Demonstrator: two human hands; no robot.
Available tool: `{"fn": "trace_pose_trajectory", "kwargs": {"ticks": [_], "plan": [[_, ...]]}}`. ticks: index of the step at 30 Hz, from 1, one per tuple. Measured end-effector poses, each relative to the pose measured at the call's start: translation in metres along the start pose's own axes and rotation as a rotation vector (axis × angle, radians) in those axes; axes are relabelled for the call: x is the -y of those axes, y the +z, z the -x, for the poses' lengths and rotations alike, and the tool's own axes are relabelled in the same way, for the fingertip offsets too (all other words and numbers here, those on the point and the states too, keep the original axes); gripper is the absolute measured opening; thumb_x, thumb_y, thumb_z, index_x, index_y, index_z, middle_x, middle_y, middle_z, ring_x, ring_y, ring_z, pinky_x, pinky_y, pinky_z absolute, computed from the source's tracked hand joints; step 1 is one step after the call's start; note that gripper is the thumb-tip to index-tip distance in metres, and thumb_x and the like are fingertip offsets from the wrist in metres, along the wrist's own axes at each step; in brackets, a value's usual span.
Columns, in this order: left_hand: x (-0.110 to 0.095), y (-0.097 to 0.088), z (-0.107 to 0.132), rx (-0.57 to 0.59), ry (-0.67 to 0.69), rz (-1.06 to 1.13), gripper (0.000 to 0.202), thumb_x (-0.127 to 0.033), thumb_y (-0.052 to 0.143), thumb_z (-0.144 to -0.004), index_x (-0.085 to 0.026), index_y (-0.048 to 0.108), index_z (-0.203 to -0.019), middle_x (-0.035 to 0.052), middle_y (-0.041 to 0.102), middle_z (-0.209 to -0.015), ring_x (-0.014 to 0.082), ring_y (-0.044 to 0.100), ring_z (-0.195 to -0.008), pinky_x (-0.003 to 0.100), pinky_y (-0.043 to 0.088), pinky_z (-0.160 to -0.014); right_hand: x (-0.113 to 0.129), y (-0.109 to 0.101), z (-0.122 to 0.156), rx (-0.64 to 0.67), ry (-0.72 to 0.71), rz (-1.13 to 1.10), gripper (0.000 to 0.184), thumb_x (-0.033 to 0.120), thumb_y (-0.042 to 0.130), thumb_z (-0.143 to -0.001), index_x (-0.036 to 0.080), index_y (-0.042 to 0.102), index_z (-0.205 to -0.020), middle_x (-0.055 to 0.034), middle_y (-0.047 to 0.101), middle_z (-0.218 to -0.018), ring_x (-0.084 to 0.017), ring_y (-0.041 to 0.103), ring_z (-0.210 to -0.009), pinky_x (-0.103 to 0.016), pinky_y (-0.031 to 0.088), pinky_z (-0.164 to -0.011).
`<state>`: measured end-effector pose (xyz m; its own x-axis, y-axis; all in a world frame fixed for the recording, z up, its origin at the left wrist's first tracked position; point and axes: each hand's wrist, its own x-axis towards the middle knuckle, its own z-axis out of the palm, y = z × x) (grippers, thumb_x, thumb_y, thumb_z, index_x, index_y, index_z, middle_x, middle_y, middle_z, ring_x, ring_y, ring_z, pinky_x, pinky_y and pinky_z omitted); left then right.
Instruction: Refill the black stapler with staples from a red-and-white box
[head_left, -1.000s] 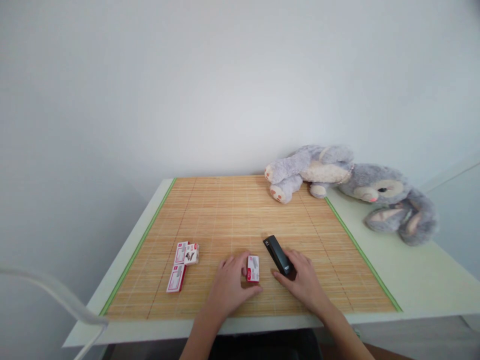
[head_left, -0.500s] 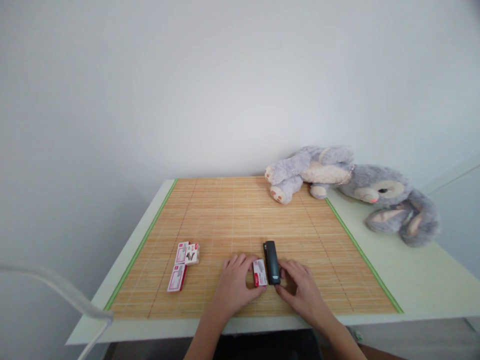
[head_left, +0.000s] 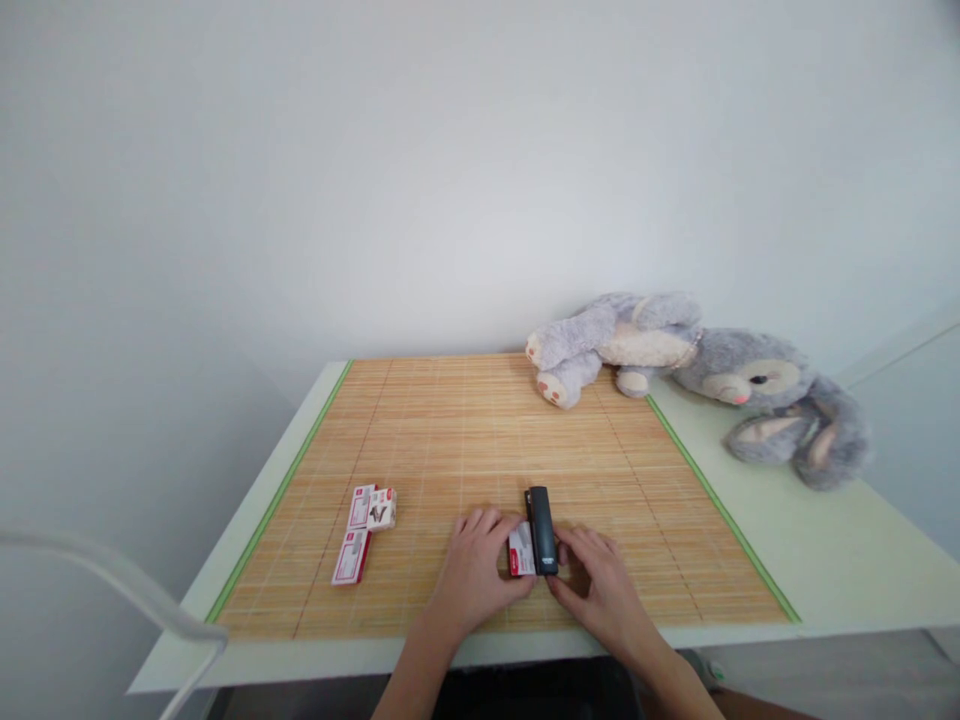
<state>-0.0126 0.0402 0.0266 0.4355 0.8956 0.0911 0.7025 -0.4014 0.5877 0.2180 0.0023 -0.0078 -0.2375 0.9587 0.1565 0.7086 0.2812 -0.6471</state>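
Observation:
A small red and white box of staples point(head_left: 521, 550) lies on the bamboo mat point(head_left: 442, 430), gripped at its ends between the thumb and fingers of my left hand point(head_left: 474, 568). Against its right side rests a black stapler point(head_left: 543, 530), lengthwise away from me. The thumb and fingers of my right hand point(head_left: 596, 585) are closed on the stapler's near end. Farther left on the mat are two flat red and white boxes, one nearer point(head_left: 351, 558) and one farther point(head_left: 361, 507). Touching the farther one is a small white box with a stapler picture point(head_left: 382, 509).
A grey plush rabbit point(head_left: 652, 345) lies along the back right, partly on the mat and partly on the pale table point(head_left: 817, 560). A white cable point(head_left: 112, 570) curves through the lower left. A wall stands behind the table.
My left hand has brought the box of staples rightward, closing the narrow gap to the stapler. The whole view has shifted slightly.

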Motion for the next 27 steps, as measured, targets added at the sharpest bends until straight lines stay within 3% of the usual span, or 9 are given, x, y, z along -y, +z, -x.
{"fn": "trace_pose_trajectory", "kwargs": {"ticks": [4, 5, 7, 10, 12, 14, 20, 24, 27], "plan": [[0.003, -0.01, 0.008, 0.012, -0.024, 0.088, 0.098, -0.052, 0.088, -0.069, -0.029, 0.044, -0.154, 0.0072, 0.065, -0.126, 0.0302, 0.059, -0.115, 0.048, 0.044, -0.103, -0.003, 0.001, 0.001, -0.011, 0.025, -0.034, 0.066, 0.022, 0.068, -0.085, 0.031, 0.047, -0.147, -0.0019, 0.067, -0.102, -0.025, 0.063, -0.099, -0.044, 0.045, -0.095], [0.007, -0.015, 0.012, 0.001, -0.036, 0.12, 0.098, -0.054, 0.084, -0.074, -0.029, 0.039, -0.157, 0.0071, 0.066, -0.123, 0.0286, 0.06, -0.113, 0.046, 0.046, -0.103, -0.003, 0.001, 0.002, -0.01, 0.03, -0.047, 0.071, 0.023, 0.069, -0.085, 0.031, 0.043, -0.151, -0.0018, 0.067, -0.103, -0.025, 0.064, -0.099, -0.044, 0.045, -0.095], [0.019, -0.028, 0.023, -0.073, -0.09, 0.155, 0.071, -0.05, 0.068, -0.091, -0.03, 0.044, -0.154, 0.0053, 0.067, -0.114, 0.0241, 0.062, -0.105, 0.042, 0.049, -0.098, -0.005, 0.001, 0.004, -0.004, 0.038, -0.069, 0.08, 0.024, 0.069, -0.085, 0.031, 0.036, -0.157, -0.002, 0.067, -0.106, -0.025, 0.063, -0.102, -0.044, 0.045, -0.097], [0.052, -0.049, 0.045, -0.359, -0.264, 0.047, 0.038, -0.042, 0.052, -0.1, -0.027, 0.062, -0.134, 0.0053, 0.066, -0.104, 0.0232, 0.062, -0.096, 0.041, 0.051, -0.092, -0.007, 0.001, 0.007, -0.002, 0.042, -0.081, 0.084, 0.024, 0.067, -0.086, 0.031, 0.03, -0.161, -0.0032, 0.066, -0.11, -0.026, 0.062, -0.106, -0.045, 0.045, -0.1], [0.08, -0.059, 0.06, -0.575, -0.401, -0.117, 0.033, -0.042, 0.054, -0.097, -0.025, 0.066, -0.123, 0.0084, 0.065, -0.109, 0.0275, 0.061, -0.104, 0.046, 0.048, -0.099, -0.007, 0.002, 0.009, -0.009, 0.039, -0.074, 0.085, 0.025, 0.066, -0.086, 0.03, 0.028, -0.162, -0.004, 0.067, -0.111, -0.027, 0.062, -0.107, -0.045, 0.046, -0.1], [0.105, -0.065, 0.073, -0.666, -0.511, -0.28, 0.039, -0.043, 0.058, -0.093, -0.021, 0.064, -0.124, 0.0122, 0.063, -0.12, 0.0326, 0.057, -0.116, 0.052, 0.044, -0.107, -0.008, 0.002, 0.011, -0.012, 0.031, -0.064, 0.085, 0.025, 0.065, -0.086, 0.03, 0.028, -0.162, -0.0042, 0.067, -0.11, -0.027, 0.062, -0.106, -0.046, 0.046, -0.1], [0.141, -0.064, 0.077, -0.58, -0.669, -0.386, 0.058, -0.05, 0.056, -0.091, -0.016, 0.056, -0.137, 0.0155, 0.062, -0.126, 0.0342, 0.059, -0.115, 0.051, 0.047, -0.102, -0.007, -0.001, 0.01, 0.007, 0.024, -0.06, 0.085, 0.024, 0.066, -0.086, 0.031, 0.028, -0.162, -0.0037, 0.067, -0.111, -0.027, 0.062, -0.108, -0.046, 0.046, -0.101], [0.145, -0.072, 0.064, -0.59, -0.695, -0.302, 0.057, -0.055, 0.056, -0.091, -0.015, 0.06, -0.131, 0.0135, 0.068, -0.116, 0.0326, 0.063, -0.108, 0.047, 0.049, -0.097, -0.005, -0.002, 0.009, 0.015, 0.024, -0.059, 0.085, 0.023, 0.065, -0.087, 0.032, 0.027, -0.162, -0.0032, 0.067, -0.11, -0.027, 0.062, -0.106, -0.046, 0.046, -0.101], [0.135, -0.083, 0.057, -0.69, -0.688, -0.245, 0.056, -0.055, 0.06, -0.089, -0.015, 0.062, -0.128, 0.0118, 0.068, -0.112, 0.031, 0.063, -0.104, 0.047, 0.05, -0.096, -0.003, -0.002, 0.009, 0.001, 0.022, -0.049, 0.084, 0.024, 0.066, -0.087, 0.032, 0.028, -0.162, -0.0032, 0.067, -0.109, -0.027, 0.063, -0.106, -0.046, 0.046, -0.1]]}}
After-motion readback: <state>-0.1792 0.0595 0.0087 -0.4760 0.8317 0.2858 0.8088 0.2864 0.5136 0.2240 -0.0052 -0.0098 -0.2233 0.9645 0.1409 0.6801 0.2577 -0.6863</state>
